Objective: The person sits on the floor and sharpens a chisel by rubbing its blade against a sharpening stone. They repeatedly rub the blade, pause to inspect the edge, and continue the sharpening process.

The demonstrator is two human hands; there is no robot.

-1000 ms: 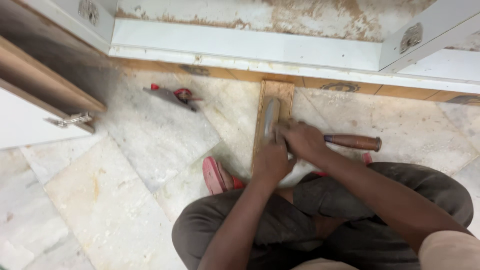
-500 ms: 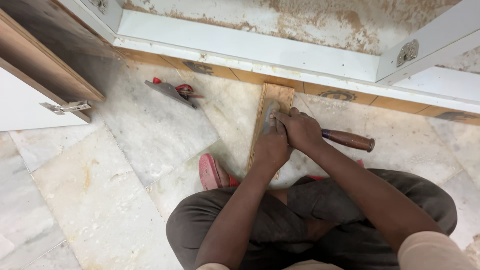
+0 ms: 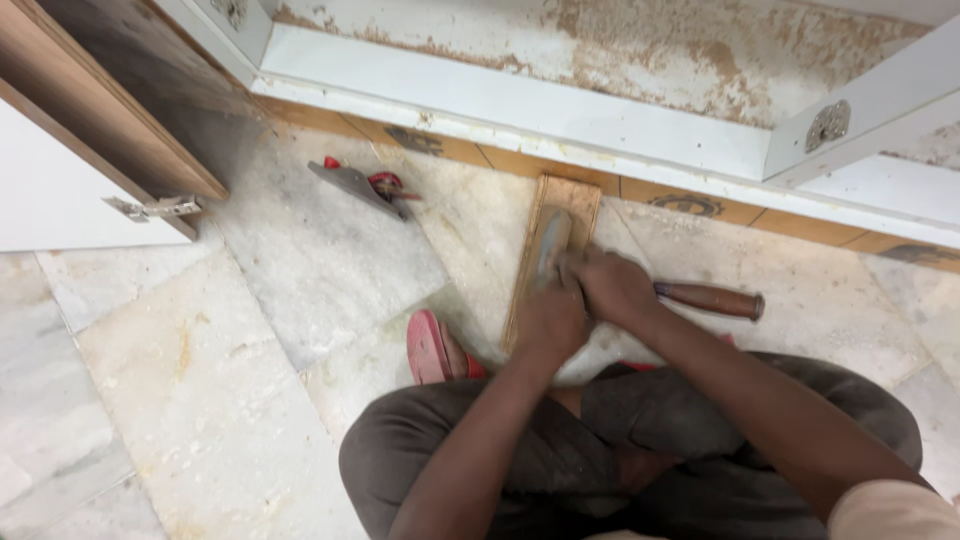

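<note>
Both hands, left hand (image 3: 548,322) and right hand (image 3: 612,287), close around a chisel (image 3: 553,240) on the wooden strip (image 3: 560,200) by the cabinet base, apparently paring; next needs steady pressure.

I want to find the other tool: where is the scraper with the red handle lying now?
In the head view the red-handled scraper lies on the marble floor, upper left, near the white cabinet base, apart from both hands and left of the wooden board.
</note>
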